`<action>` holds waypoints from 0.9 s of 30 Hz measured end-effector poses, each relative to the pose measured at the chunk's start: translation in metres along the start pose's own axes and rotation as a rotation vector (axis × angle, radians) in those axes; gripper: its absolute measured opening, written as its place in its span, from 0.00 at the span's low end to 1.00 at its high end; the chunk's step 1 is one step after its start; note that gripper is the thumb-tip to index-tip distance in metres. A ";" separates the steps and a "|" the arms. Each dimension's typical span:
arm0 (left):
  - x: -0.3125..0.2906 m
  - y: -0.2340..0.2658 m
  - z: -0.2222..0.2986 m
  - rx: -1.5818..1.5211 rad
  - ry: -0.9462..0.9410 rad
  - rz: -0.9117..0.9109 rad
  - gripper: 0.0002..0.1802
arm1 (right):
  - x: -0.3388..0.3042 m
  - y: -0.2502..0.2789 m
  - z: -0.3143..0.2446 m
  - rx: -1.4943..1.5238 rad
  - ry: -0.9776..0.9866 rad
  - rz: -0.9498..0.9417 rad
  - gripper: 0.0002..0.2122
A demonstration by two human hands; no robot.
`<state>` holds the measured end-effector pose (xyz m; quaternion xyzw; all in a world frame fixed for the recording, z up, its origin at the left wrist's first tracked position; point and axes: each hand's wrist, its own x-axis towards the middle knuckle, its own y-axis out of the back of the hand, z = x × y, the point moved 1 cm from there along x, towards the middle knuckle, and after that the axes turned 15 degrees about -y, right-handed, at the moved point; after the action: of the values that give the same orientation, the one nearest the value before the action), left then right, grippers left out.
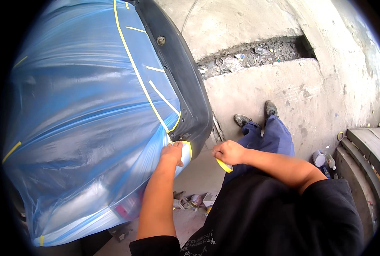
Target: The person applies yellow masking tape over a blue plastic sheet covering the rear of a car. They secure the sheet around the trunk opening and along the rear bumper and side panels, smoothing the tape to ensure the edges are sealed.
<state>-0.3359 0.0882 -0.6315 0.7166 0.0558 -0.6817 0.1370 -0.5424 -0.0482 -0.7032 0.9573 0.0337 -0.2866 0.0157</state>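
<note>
Yellow masking tape [187, 145] pressed onto blue plastic sheeting [79, 111] beside dark bumper [185, 85] by flat, open left hand [172, 153]. Tape roll [224, 165] gripped in closed right hand [229, 152]

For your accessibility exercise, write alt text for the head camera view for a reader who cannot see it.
A person's left hand presses yellow masking tape along the edge of blue plastic sheeting beside a dark car bumper, while the right hand holds a tape roll. Below are a concrete floor and spray cans.

Small pale box [210, 198] and cans [318, 158] on the concrete floor [258, 94]
</note>
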 end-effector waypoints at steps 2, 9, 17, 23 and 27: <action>-0.007 0.005 -0.001 0.008 -0.001 0.067 0.43 | -0.011 0.010 0.020 -0.026 -0.062 0.017 0.14; -0.041 0.030 -0.021 0.243 0.179 -0.073 0.31 | -0.035 0.044 0.057 -0.062 -0.084 0.095 0.13; -0.041 0.005 0.012 0.243 0.244 0.158 0.24 | -0.041 0.051 0.061 -0.111 -0.123 0.063 0.14; -0.063 -0.027 0.112 -0.296 -0.126 0.752 0.18 | -0.042 0.055 0.041 -0.216 -0.152 -0.026 0.16; -0.049 -0.098 0.163 -1.041 -0.139 0.875 0.22 | -0.043 0.042 0.028 -0.287 -0.131 -0.129 0.20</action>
<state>-0.5219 0.1430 -0.6000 0.4684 0.0727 -0.4925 0.7299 -0.5907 -0.0938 -0.7022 0.9203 0.1344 -0.3412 0.1359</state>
